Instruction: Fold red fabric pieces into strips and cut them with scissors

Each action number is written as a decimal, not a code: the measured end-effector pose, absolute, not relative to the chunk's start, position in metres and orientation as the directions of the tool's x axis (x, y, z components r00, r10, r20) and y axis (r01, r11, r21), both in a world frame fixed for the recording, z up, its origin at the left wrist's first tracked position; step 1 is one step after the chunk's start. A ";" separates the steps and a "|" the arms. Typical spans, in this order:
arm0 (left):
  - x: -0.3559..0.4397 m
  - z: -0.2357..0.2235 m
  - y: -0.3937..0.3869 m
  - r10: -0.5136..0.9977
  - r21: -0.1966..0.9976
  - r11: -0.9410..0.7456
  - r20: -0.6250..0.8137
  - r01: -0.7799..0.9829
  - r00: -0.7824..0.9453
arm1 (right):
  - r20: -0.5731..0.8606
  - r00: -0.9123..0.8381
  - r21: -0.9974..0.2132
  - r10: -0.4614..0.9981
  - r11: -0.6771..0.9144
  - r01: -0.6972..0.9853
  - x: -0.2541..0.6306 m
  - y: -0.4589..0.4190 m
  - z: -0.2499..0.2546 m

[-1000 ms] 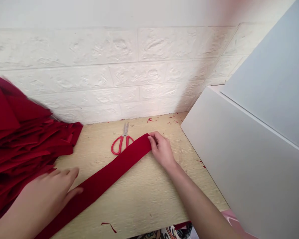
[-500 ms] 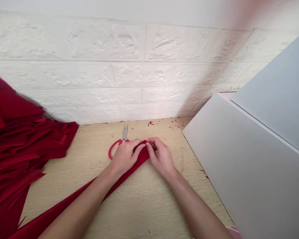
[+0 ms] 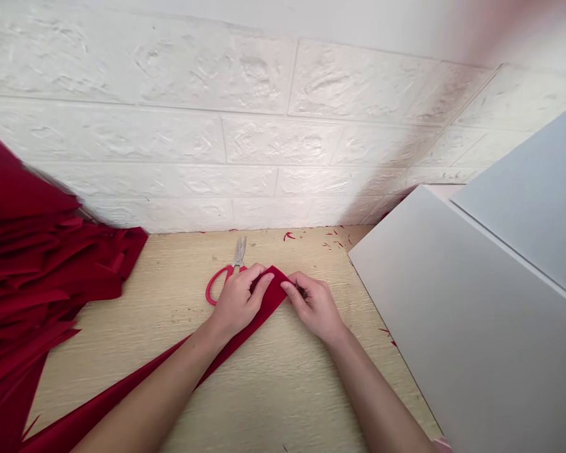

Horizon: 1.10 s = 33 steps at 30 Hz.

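Fingers [image 3: 263, 283] of the left hand [image 3: 236, 303] are closed down on the upper end of a red felt strip [image 3: 270, 292], and fingers [image 3: 287, 288] of the right hand [image 3: 314, 308] pinch the same end from its right edge. Both hands are therefore grasping the strip, with only a short stretch of felt showing between them. That end comes to a point just above the fingers. From there the strip runs down and to the left, passing under the left forearm and out toward the lower left of the view.

Well to the left of the fingers stands a loose stack of red felt pieces [image 3: 38, 270], layered and overhanging the desk [image 3: 273, 390]. Its lower part meets the strip at the bottom left. Just left of and above the left hand's fingers lie red-handled scissors [image 3: 219, 284], blades pointing toward the wall, with the left hand touching the handle area. Beyond the fingers, small red scraps [image 3: 288, 236] are scattered along the back of the desk, against a white brick-textured wall [image 3: 170, 138]. To the right of the right hand's fingers, a white panel [image 3: 453, 327] stands at the desk's edge.
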<state>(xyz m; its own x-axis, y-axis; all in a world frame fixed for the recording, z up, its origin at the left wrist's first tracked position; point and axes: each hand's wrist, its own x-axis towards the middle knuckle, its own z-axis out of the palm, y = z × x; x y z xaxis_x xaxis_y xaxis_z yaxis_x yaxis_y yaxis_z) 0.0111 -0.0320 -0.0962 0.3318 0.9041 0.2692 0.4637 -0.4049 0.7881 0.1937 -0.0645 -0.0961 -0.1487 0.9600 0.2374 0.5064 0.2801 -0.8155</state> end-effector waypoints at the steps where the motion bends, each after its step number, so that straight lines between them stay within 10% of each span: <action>1: 0.011 -0.096 -0.032 0.908 0.798 -0.393 0.260 0.456 0.328 | 0.226 -0.147 -0.826 0.963 0.270 0.495 0.194 -0.065 -0.097; 21: 0.010 -0.099 -0.032 0.907 0.800 -0.386 0.238 0.460 0.348 | 0.169 -0.098 -0.866 0.981 0.196 0.460 0.191 -0.063 -0.094; 33: 0.012 -0.093 -0.039 0.476 0.102 -0.790 0.724 0.605 0.499 | 0.531 -0.149 -0.644 0.834 0.512 0.568 0.193 -0.068 -0.091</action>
